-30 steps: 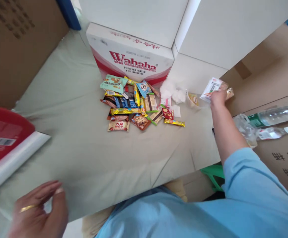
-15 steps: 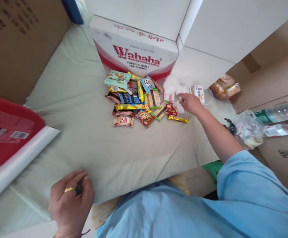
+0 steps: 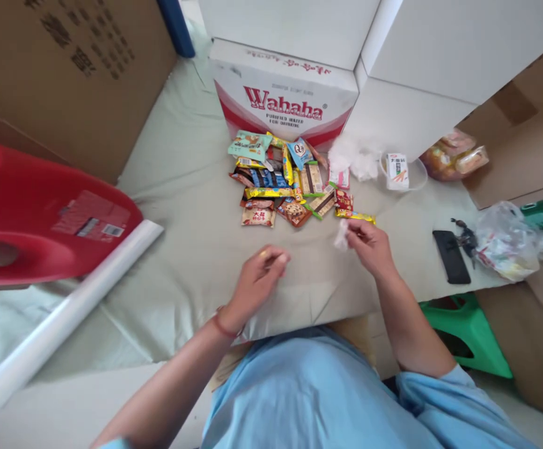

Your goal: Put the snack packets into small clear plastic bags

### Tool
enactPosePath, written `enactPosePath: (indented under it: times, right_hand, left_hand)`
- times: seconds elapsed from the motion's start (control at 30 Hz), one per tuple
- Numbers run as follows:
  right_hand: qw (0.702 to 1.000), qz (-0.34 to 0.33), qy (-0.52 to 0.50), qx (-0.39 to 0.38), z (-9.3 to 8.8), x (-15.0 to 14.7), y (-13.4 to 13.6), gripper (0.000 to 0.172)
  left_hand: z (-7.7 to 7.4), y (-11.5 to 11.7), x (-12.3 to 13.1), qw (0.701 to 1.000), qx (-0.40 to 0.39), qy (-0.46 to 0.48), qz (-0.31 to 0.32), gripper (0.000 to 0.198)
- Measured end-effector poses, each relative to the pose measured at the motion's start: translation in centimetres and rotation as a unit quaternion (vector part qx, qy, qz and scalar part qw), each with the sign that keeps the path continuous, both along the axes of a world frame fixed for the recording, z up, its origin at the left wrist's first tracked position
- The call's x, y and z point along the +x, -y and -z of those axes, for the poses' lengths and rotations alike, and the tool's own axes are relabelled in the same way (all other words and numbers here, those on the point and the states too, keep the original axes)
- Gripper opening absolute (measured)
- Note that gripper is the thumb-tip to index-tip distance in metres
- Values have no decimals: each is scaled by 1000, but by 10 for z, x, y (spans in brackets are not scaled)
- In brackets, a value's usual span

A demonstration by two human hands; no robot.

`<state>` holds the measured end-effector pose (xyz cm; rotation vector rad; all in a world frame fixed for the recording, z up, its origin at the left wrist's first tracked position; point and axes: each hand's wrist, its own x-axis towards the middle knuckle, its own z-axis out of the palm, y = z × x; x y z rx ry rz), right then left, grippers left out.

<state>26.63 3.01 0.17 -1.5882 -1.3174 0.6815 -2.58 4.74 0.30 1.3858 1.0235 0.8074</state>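
My right hand (image 3: 369,246) pinches a small crumpled piece of thin white plastic (image 3: 341,236), just in front of a yellow snack packet (image 3: 356,216). Loosely curled, with thumb and fingertips close together, my left hand (image 3: 259,274) hovers over the cloth; nothing shows in it. Behind both hands lies a pile of wrapped snacks (image 3: 271,179), among them a cream packet (image 3: 258,217), a brown cookie packet (image 3: 293,212) and a mint-green packet (image 3: 249,146). Right of the pile sits a fluffy white heap (image 3: 353,156) of what looks like thin plastic.
A Wahaha carton (image 3: 285,100) stands behind the snacks. To the right are a clear tub (image 3: 419,176) holding a packet, a black phone (image 3: 451,257), a knotted plastic bag (image 3: 505,243) and a green stool (image 3: 475,337). A red plastic object (image 3: 51,212) and white roll (image 3: 79,305) lie left.
My right hand has drawn back from the white heap toward me, now with a white piece in its fingers. My left hand has moved up and right from the table's front edge. The view shifted.
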Motion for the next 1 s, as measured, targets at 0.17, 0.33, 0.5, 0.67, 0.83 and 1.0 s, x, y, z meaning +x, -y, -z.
enactPosePath:
  times: [0.17,0.33,0.5,0.67,0.83,1.0]
  right_hand:
    - [995,-75,61,-4,6,-52,11,17]
    - [994,-48,-96,-35,18,-67,16,30]
    - [999,-5,-17,-52,35,-81,18,34]
    - [993,30,-74,-90,38,-77,19,18]
    - [945,102,-300,-80,23,-53,30,23]
    - [900,92,-417,-84,10,-33,46,30]
  left_hand:
    - [27,-31,53,995,21,61,80,42]
    - [54,-39,48,992,-26,93,85,40]
    - [57,-45,45,989,-21,109,95,40]
    - [54,-47,45,984,-70,147,77,40]
    - [54,-54,43,974,-115,190,54,37]
    - [53,-55,41,968,-134,185,108,33]
